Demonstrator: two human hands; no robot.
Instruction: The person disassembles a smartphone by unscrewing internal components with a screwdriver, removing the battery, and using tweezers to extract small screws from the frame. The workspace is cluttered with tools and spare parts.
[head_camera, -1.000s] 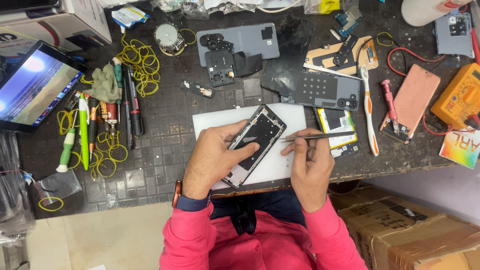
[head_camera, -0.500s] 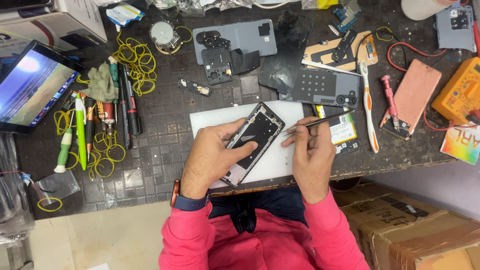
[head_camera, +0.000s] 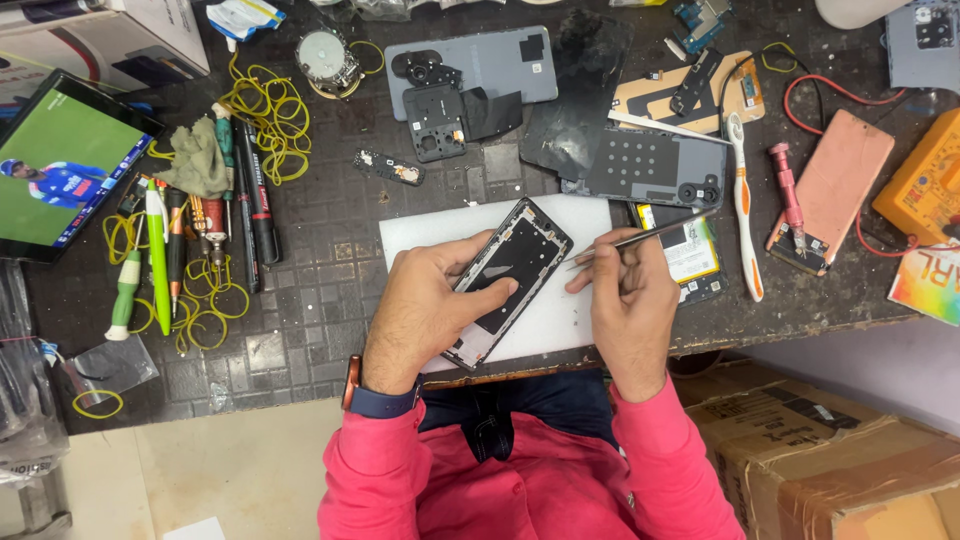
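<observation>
Head view: your left hand (head_camera: 425, 305) fingers clamped on phone frame (head_camera: 510, 282), tilted on white pad (head_camera: 560, 310) at bench edge. Right hand (head_camera: 630, 310) fingers pinched on tweezers (head_camera: 640, 238). Risk: tweezer tip slips, scratches frame; frame slides off edge.

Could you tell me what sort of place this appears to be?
Probably a phone repair bench: an opened phone frame on a white mat, loose back covers, and screwdrivers beside it.

Phone-repair workbench: opened phones (head_camera: 470, 75), screwdrivers (head_camera: 255, 190).
</observation>
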